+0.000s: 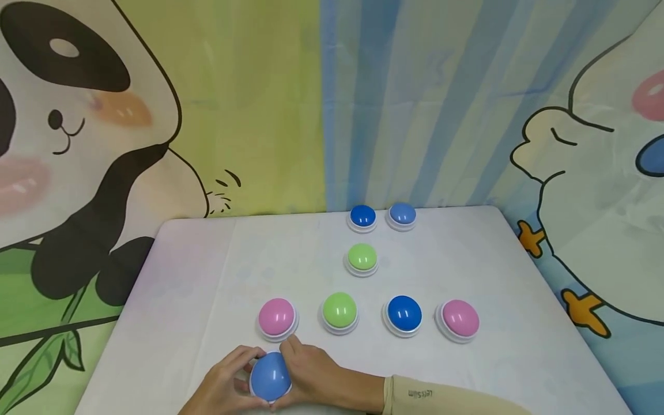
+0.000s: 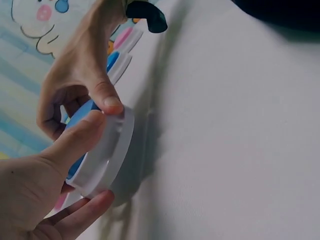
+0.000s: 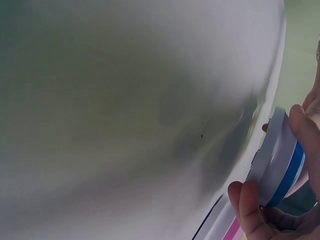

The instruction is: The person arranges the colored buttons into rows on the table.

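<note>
A light blue dome push button [image 1: 270, 377] on a round white base is held between both hands near the front of the table. My left hand [image 1: 222, 385] grips it from the left, its thumb and fingers bent around the white base in the left wrist view. From the right, my right hand [image 1: 315, 372] grips the same button with thumb and fingers. The button is tilted and raised off the table, its white base [image 3: 272, 150] showing from the side in the right wrist view. Just beyond the hands sits a pink button [image 1: 276, 317].
In the same row stand a green button [image 1: 339, 310], a dark blue button [image 1: 404, 313] and another pink button [image 1: 460, 319]. Farther back are a green button [image 1: 362, 257], a dark blue button [image 1: 362, 217] and a light blue button [image 1: 402, 214]. A cartoon curtain [image 1: 259, 115] hangs behind the white table [image 1: 207, 276].
</note>
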`<state>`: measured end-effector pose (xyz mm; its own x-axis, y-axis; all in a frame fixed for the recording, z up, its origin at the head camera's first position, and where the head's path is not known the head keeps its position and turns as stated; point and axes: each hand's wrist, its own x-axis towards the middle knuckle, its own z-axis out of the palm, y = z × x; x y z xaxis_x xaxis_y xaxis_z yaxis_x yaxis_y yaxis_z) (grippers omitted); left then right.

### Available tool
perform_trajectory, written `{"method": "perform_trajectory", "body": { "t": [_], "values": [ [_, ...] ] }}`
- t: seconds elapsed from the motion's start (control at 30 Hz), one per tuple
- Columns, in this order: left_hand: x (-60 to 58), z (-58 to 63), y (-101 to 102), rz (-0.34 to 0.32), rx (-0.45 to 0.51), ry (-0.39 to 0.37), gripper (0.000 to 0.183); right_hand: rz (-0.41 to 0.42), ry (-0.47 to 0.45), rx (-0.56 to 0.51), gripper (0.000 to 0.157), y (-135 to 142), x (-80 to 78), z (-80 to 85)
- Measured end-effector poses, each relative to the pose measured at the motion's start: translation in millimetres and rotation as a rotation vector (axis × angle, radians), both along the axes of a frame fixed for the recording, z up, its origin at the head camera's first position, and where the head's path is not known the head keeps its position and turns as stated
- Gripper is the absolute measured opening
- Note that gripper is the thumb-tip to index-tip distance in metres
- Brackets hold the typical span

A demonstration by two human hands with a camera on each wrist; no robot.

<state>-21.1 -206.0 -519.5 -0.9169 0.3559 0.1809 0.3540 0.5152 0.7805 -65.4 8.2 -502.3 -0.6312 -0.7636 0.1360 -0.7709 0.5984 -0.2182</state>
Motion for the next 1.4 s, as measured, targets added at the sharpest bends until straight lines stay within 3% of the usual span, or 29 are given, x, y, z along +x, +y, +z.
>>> {"method": "perform_trajectory", "body": {
  "t": [0.33, 0.53, 0.7, 0.9, 1.2, 1.4],
  "values": [
    [3.9, -12.5, -9.9, 0.021, -0.006, -0.045, 0.07, -0.039, 0.091, 0.125, 0.079, -13.3, 5.0, -9.5],
    [5.1, -18.1, -11.0, 0.041, -0.058, 0.055, 0.07, -0.035, 0.146, 0.162, 0.081, -16.4, 5.1, -10.9],
    [2.5, -17.3, -9.6, 0.047, -0.106, 0.112, 0.072, -0.028, 0.127, 0.155, 0.08, -17.4, 2.7, -9.7],
    [7.7, -17.3, -7.9, 0.058, -0.172, 0.066, 0.073, -0.019, 0.049, 0.13, 0.08, -17.6, 5.9, -10.6],
    [9.2, -22.8, -5.2, 0.057, -0.326, 0.32, 0.08, -0.006, -0.013, 0.113, 0.077, -19.1, 9.2, -14.2],
    [9.7, -20.5, -1.2, 0.099, -0.393, 0.365, 0.081, -0.018, 0.019, 0.107, 0.08, -19.7, 9.2, -14.9]
  ]
}}
